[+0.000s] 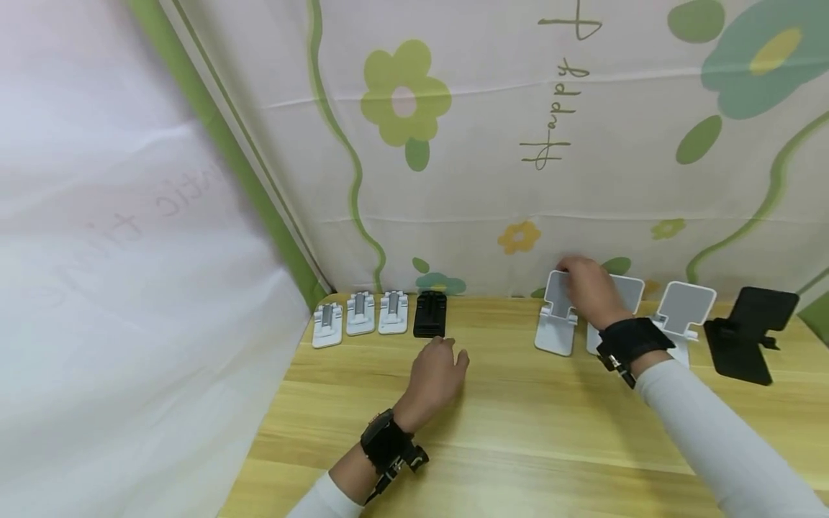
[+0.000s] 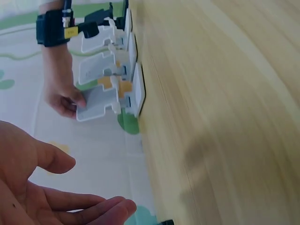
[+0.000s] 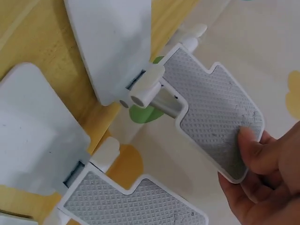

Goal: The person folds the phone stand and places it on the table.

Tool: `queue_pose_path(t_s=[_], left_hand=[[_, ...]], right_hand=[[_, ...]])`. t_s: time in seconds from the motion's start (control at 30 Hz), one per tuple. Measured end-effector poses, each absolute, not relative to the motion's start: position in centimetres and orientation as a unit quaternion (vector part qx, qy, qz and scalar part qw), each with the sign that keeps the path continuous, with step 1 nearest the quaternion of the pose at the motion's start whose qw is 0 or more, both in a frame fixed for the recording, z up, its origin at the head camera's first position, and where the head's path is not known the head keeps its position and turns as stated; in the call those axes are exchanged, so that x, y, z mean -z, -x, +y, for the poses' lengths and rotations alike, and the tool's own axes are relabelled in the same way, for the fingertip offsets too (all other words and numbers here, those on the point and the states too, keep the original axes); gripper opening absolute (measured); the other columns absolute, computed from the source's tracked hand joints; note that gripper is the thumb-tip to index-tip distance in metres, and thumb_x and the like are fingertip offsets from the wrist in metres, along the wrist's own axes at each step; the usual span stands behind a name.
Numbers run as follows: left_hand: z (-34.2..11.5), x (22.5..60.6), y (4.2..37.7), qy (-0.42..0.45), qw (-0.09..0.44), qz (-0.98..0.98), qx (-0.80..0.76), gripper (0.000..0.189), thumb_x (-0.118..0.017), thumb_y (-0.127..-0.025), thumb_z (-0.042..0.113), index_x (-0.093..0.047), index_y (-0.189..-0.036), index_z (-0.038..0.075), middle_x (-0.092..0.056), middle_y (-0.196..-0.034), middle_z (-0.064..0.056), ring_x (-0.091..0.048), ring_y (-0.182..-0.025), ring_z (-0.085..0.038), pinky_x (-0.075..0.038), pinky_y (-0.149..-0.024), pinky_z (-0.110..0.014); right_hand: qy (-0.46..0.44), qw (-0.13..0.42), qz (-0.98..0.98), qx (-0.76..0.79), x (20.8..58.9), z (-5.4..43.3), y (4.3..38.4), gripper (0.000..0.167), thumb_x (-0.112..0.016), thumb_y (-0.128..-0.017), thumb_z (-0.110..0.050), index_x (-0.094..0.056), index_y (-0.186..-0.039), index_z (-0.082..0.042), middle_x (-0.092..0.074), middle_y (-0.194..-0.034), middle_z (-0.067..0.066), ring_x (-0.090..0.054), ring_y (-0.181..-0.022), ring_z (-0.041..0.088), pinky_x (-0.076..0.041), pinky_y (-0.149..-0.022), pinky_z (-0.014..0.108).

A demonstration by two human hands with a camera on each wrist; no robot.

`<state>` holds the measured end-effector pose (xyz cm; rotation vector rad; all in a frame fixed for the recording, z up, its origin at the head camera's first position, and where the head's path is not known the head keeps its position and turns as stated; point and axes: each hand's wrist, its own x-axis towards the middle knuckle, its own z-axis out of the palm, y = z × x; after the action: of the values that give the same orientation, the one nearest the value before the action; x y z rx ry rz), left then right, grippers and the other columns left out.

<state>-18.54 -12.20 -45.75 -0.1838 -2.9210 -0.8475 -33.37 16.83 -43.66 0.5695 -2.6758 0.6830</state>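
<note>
My right hand (image 1: 592, 291) pinches the upper corner of a white phone stand's grey-padded panel (image 3: 211, 108), thumb on the pad and fingers behind. This unfolded white phone stand (image 1: 554, 336) is the leftmost in the right-hand row, its base on the table. Beside it stand a second white phone stand (image 1: 630, 290), partly hidden by my right hand, and a third white one (image 1: 688, 308). My left hand (image 1: 435, 378) hovers or rests just in front of a folded black phone stand (image 1: 430, 314). Its thumb and fingers (image 2: 89, 208) are apart, holding nothing.
Three folded white phone stands (image 1: 360, 314) lie in a row at the table's back left. An unfolded black phone stand (image 1: 751, 327) is at the far right. Behind the wooden table (image 1: 518, 446) hangs a flower-printed cloth (image 1: 466, 180), close to its back edge.
</note>
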Motion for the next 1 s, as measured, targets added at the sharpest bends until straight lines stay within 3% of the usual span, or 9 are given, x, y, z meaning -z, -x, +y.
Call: queue_pose_path(t_s=[0.03,0.1,0.17,0.23,0.33,0.4,0.5,0.8,1.0], left_hand=[[-12.1,45.7,18.6,0.064,0.042,-0.954,0.29,0.036,-0.056,-0.104,0.02,-0.072,-0.115,-0.011,-0.072,-0.12,-0.022,-0.066,-0.116,-0.036,-0.054,-0.102,-0.05],[-11.9,45.5,18.6,0.069,0.021,-0.943,0.324,0.036,-0.054,-0.105,0.018,-0.07,-0.119,-0.011,-0.072,-0.1,-0.016,-0.069,-0.088,-0.028,-0.058,-0.087,-0.044],[-11.8,45.4,18.8,0.071,-0.005,-0.929,0.364,0.035,-0.051,-0.107,0.017,-0.068,-0.123,-0.009,-0.063,-0.076,-0.007,-0.056,-0.064,-0.019,-0.053,-0.071,-0.035],[-11.7,45.4,19.0,0.064,-0.038,-0.907,0.414,0.039,-0.05,-0.109,0.018,-0.06,-0.134,-0.009,-0.05,-0.065,-0.003,-0.038,-0.053,-0.014,-0.043,-0.063,-0.029],[-11.5,45.3,19.3,0.042,-0.081,-0.871,0.483,0.046,-0.052,-0.109,0.023,-0.052,-0.143,-0.007,-0.063,-0.075,-0.004,-0.057,-0.062,-0.013,-0.05,-0.068,-0.026],[-11.4,45.4,19.4,0.025,-0.112,-0.833,0.542,0.05,-0.054,-0.108,0.024,-0.047,-0.146,-0.007,-0.072,-0.098,-0.011,-0.071,-0.084,-0.021,-0.059,-0.083,-0.032],[-11.1,45.4,19.5,0.008,-0.15,-0.773,0.616,0.048,-0.054,-0.107,0.018,-0.046,-0.146,-0.01,-0.07,-0.119,-0.023,-0.071,-0.109,-0.036,-0.059,-0.097,-0.045],[-10.5,44.3,19.4,0.012,-0.146,-0.733,0.664,0.027,-0.056,-0.102,0.0,-0.062,-0.125,-0.014,-0.072,-0.115,-0.025,-0.073,-0.101,-0.028,-0.061,-0.09,-0.049],[-10.2,43.7,19.2,0.005,-0.143,-0.752,0.643,0.023,-0.057,-0.1,0.0,-0.064,-0.118,-0.014,-0.072,-0.112,-0.022,-0.069,-0.089,-0.021,-0.063,-0.081,-0.039]], right_hand=[[-0.197,0.16,-0.936,-0.244,43.6,16.8,33.4,0.02,-0.058,-0.091,0.014,-0.069,-0.107,0.009,-0.069,-0.106,0.029,-0.066,-0.098,0.046,-0.054,-0.081,0.057],[-0.198,0.155,-0.934,-0.253,43.3,16.7,33.1,0.021,-0.059,-0.09,0.015,-0.071,-0.105,0.008,-0.071,-0.105,0.028,-0.067,-0.097,0.045,-0.055,-0.079,0.056],[-0.207,0.155,-0.93,-0.262,42.9,16.3,32.5,0.022,-0.061,-0.089,0.016,-0.073,-0.104,0.007,-0.072,-0.103,0.027,-0.068,-0.095,0.043,-0.056,-0.078,0.055],[-0.222,0.157,-0.924,-0.27,42.3,15.7,31.5,0.022,-0.063,-0.088,0.016,-0.074,-0.104,0.006,-0.073,-0.103,0.026,-0.069,-0.094,0.042,-0.057,-0.076,0.054],[-0.249,0.172,-0.911,-0.281,41.2,14.4,29.7,0.021,-0.065,-0.089,0.014,-0.075,-0.106,0.005,-0.073,-0.103,0.024,-0.069,-0.093,0.039,-0.058,-0.074,0.051],[-0.263,0.182,-0.9,-0.296,40.3,13.4,28.5,0.022,-0.067,-0.089,0.013,-0.074,-0.107,0.003,-0.073,-0.103,0.022,-0.07,-0.093,0.037,-0.058,-0.073,0.049],[-0.276,0.197,-0.885,-0.32,38.8,12.0,26.7,0.021,-0.069,-0.089,0.011,-0.074,-0.107,0.001,-0.073,-0.103,0.018,-0.071,-0.09,0.033,-0.059,-0.07,0.044],[-0.321,0.236,-0.858,-0.324,36.4,10.4,23.6,0.018,-0.073,-0.088,0.007,-0.073,-0.103,-0.003,-0.071,-0.097,0.009,-0.069,-0.085,0.021,-0.058,-0.068,0.036],[-0.329,0.229,-0.851,-0.34,36.3,10.4,23.4,0.02,-0.075,-0.088,0.005,-0.074,-0.104,-0.005,-0.072,-0.1,0.007,-0.07,-0.089,0.021,-0.059,-0.071,0.033]])
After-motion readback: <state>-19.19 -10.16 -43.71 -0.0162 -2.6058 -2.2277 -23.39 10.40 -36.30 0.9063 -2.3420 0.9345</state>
